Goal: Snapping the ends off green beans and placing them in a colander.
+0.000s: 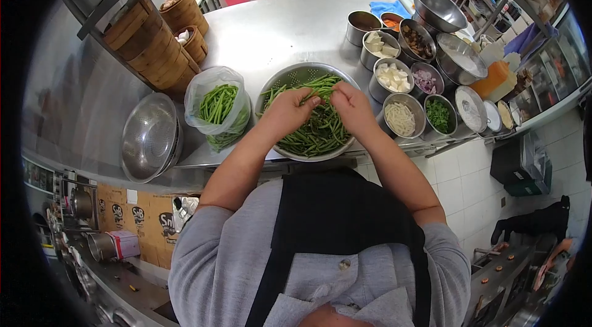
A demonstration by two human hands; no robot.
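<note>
Over a metal colander [279, 78] heaped with green beans [314, 135], my left hand [292, 109] pinches several long green beans between thumb and fingers. Close beside it, my right hand [350, 104] has its fingers closed at the other end of these beans; its fingertips are partly hidden. The colander holds both long beans and shorter pieces. To its left stands a clear plastic bag [192, 112], its mouth folded back, full of whole green beans [217, 102].
Nested metal colanders [150, 137] sit at the counter's left edge, below stacked bamboo steamers [148, 44]. On the right are metal containers of tofu-like cubes [393, 77], pale strips [400, 119], chopped herbs [437, 115] and diced onion [424, 81]. A metal shelf post rises at the left.
</note>
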